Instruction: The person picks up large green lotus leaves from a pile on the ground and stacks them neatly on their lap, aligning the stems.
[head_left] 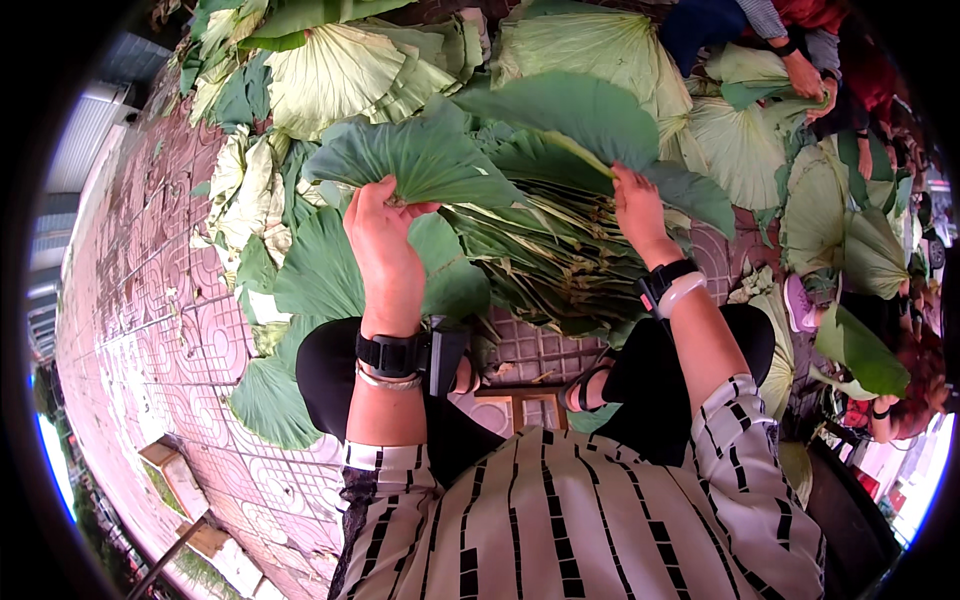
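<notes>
My left hand (385,225) is closed on the lower edge of a green lotus leaf (415,158), which fans out above the fingers. A second, larger lotus leaf (575,110) is pinched at its edge by my right hand (637,207), and its broad part spreads up and to the left. Between and below my hands lies a thick stack of folded lotus leaves (560,245), their cut edges and stems toward me. Another green leaf (320,265) lies beside my left wrist. Part of the stack is hidden under the two raised leaves.
Pale folded lotus leaves (335,80) lie in heaps along the far side. At the far right, a co-worker's hands (803,75) handle leaves. Patterned paving (190,330) spreads to the left, with wooden-edged planters (180,480) at lower left. A pink shoe (799,303) stands at right.
</notes>
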